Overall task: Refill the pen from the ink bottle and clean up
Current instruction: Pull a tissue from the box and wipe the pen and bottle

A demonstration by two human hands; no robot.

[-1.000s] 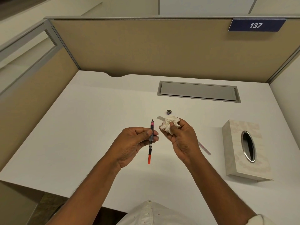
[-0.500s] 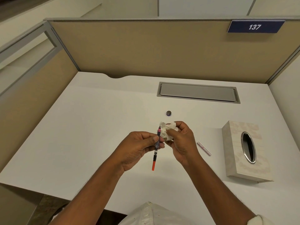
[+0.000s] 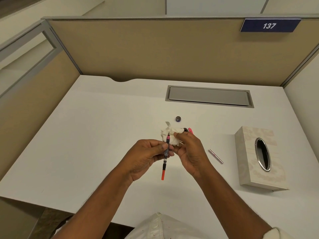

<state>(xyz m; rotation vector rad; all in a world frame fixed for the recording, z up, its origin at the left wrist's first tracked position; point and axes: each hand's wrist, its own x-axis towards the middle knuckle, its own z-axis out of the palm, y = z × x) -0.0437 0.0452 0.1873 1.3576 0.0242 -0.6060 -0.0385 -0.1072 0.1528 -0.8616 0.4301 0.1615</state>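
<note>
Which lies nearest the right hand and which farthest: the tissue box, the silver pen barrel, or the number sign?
1. Silver pen barrel, on the desk just right of the right hand.
2. Tissue box, farther right.
3. Number sign, up on the partition.

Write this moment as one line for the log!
step: wiping nib | left hand: holds pen | right hand: holds tissue | cap: on desk

An office cubicle here: tan fabric partition panels (image 3: pixel 155 49) in grey metal frames wall in a white bench (image 3: pixel 86 135), a blue number plate (image 3: pixel 269 25) reads 137, and a grey cable hatch (image 3: pixel 208 96) sits flush in the bench.
</note>
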